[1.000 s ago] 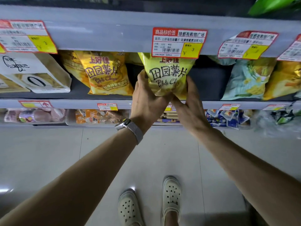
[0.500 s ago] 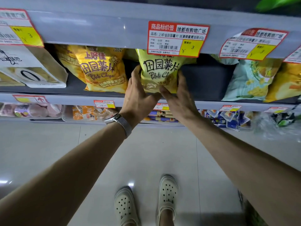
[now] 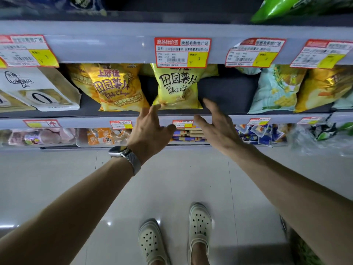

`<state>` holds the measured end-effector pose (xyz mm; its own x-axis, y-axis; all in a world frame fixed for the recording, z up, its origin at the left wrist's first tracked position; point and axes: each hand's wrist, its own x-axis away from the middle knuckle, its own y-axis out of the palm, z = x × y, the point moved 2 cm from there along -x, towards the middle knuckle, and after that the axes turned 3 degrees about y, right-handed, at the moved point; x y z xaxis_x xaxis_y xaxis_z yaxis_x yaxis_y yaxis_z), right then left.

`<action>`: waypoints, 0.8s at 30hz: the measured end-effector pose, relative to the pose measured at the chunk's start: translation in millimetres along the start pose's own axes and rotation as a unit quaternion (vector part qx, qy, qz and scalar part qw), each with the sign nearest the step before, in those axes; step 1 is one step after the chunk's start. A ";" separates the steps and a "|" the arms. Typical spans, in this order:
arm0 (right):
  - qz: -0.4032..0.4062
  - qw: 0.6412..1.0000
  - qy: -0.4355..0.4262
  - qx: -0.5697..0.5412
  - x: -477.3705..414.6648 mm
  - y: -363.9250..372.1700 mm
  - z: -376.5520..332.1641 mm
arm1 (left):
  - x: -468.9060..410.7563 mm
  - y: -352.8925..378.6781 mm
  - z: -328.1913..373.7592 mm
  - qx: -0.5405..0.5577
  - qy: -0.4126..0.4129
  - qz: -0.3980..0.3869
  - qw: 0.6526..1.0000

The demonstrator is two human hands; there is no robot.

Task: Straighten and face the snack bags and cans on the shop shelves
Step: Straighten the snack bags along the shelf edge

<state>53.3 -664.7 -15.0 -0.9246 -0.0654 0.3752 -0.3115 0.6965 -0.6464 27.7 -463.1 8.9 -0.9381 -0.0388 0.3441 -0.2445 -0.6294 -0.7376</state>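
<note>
- Seen from above, looking down at a dark shop shelf (image 3: 225, 87) that carries snack bags, with pale floor tiles below.
- A lime-yellow chip bag (image 3: 177, 87) stands upright near the middle of the shelf. Its front faces out and its base sits close to the shelf's front edge. A price tag (image 3: 182, 52) hides its top.
- The left hand (image 3: 150, 129), with a watch (image 3: 122, 152) on its wrist, and the right hand (image 3: 215, 127) reach up just below the bag, one at each lower corner.
- Each grip is apart, with fingers straight and spread, holding nothing. The left fingertips lie at the bag's lower left corner. Whether they touch it cannot be told.
- The bag looks puffed with air, so it is probably light, soft and crinkly, with slick film and brittle chips inside.
- It is best steadied with flat palms on its side edges or pinched at a seam, not squeezed across the middle.
- The lime-yellow bag reads 田园薯片 and "Potato Ch", the rest lost in a fold.
- Just to its left, an orange-gold bag (image 3: 118, 88) reads 上好佳, 田园薯片, "Potato Chips" and "Honey Butter Flavor".
- The red-bordered price tag reads 商品标价签, with "¥ 3" on a yellow patch.
- A pale blue-green bag (image 3: 273, 90) stands well apart to the right.
</note>
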 end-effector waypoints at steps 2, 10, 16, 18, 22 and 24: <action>-0.019 1.000 0.000 0.025 13.0 -12.7 6.8 | 10.9 3.4 8.3 -0.039 0.006 -0.036 0.999; -0.025 0.984 0.044 0.173 76.0 -92.1 58.1 | 51.8 49.2 85.4 -0.135 0.063 -0.173 0.974; 0.006 0.969 0.105 0.222 109.2 -167.4 110.4 | 51.2 83.1 162.4 -0.132 0.131 -0.203 0.961; 0.019 0.964 0.133 0.230 117.6 -191.8 129.0 | 49.4 96.3 190.5 -0.124 0.149 -0.195 0.961; 0.073 0.955 0.174 0.228 131.0 -233.2 161.6 | 42.8 125.0 239.5 -0.106 0.163 -0.159 0.968; 0.090 0.954 0.192 0.213 133.3 -250.6 177.9 | 39.8 143.6 257.8 -0.110 0.162 -0.159 0.968</action>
<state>-30.8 -975.1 78.8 -0.8483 0.3524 0.3953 -0.2910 0.3136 -0.9039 18.5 -755.1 66.5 -0.8257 0.3973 0.4004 -0.5466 -0.3884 -0.7419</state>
